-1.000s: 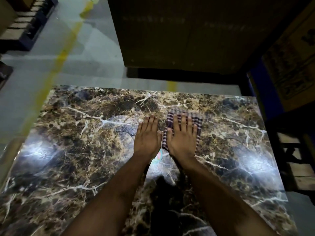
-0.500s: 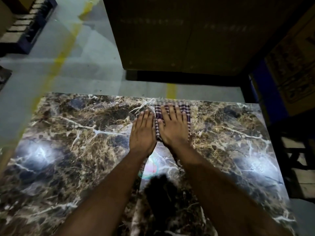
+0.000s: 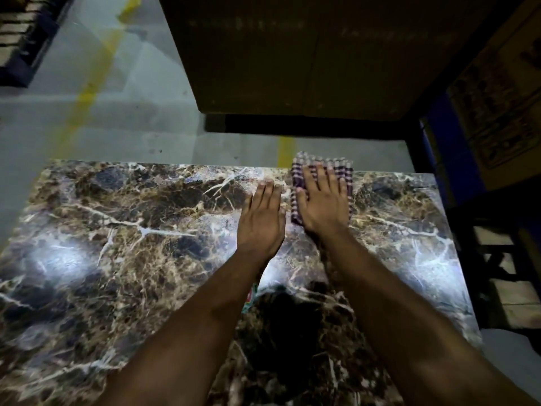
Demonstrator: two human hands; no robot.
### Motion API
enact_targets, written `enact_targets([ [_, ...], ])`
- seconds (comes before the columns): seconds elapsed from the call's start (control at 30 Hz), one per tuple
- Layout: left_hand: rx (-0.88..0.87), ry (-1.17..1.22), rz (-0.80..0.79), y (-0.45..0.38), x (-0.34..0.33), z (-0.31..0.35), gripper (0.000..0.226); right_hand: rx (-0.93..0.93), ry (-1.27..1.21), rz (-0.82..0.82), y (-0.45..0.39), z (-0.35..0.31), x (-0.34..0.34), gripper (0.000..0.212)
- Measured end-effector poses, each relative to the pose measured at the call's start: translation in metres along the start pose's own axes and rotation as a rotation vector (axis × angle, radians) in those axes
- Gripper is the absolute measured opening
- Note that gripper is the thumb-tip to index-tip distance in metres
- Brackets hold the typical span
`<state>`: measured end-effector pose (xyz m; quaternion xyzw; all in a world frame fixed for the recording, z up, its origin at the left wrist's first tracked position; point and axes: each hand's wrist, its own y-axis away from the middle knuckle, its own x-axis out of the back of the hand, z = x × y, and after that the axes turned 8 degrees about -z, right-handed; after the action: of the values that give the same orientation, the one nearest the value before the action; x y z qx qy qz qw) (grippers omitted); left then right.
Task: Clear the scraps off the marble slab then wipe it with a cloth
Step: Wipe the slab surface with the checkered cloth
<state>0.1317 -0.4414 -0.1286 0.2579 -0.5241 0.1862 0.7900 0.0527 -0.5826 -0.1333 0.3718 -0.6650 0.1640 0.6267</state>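
Observation:
A glossy brown marble slab (image 3: 123,235) with white veins fills the lower part of the view. A folded purple-and-white checked cloth (image 3: 342,167) lies at the slab's far edge, its front end hanging just past it. My right hand (image 3: 323,203) presses flat on the cloth with straight fingers. My left hand (image 3: 260,221) rests flat on the bare marble just left of the cloth, fingers together and straight. No scraps show on the slab.
Beyond the far edge is a grey floor (image 3: 117,118) with a yellow line. A large dark board (image 3: 292,54) stands behind it. Dark shelving and blue framing (image 3: 445,159) rise along the right side. A pallet (image 3: 26,33) sits far left.
Both hands have slid away from me across the slab, carrying the cloth from the middle to the far edge.

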Motion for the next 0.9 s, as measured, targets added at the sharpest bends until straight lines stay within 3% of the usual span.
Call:
enact_targets([
  [0.13, -0.019, -0.004, -0.011, 0.012, -0.004, 0.009, 0.058, -0.136, 0.006, 0.037, 0.036, 0.031, -0.001, 0.067],
  [0.33, -0.029, -0.034, -0.019, 0.027, -0.013, 0.019, 0.058, 0.037, -0.007, 0.005, 0.053, 0.005, -0.007, 0.064],
  [0.53, -0.062, -0.04, 0.031, 0.067, -0.028, 0.021, 0.058, -0.158, -0.04, 0.03, 0.089, 0.038, -0.011, 0.069],
  [0.73, -0.08, -0.044, 0.013, 0.101, -0.04, 0.033, 0.056, 0.007, -0.02, -0.043, 0.127, 0.014, -0.022, 0.066],
  [0.9, -0.108, -0.03, 0.031, 0.13, -0.046, 0.031, 0.054, -0.17, -0.024, 0.005, 0.144, 0.053, -0.024, 0.066],
])
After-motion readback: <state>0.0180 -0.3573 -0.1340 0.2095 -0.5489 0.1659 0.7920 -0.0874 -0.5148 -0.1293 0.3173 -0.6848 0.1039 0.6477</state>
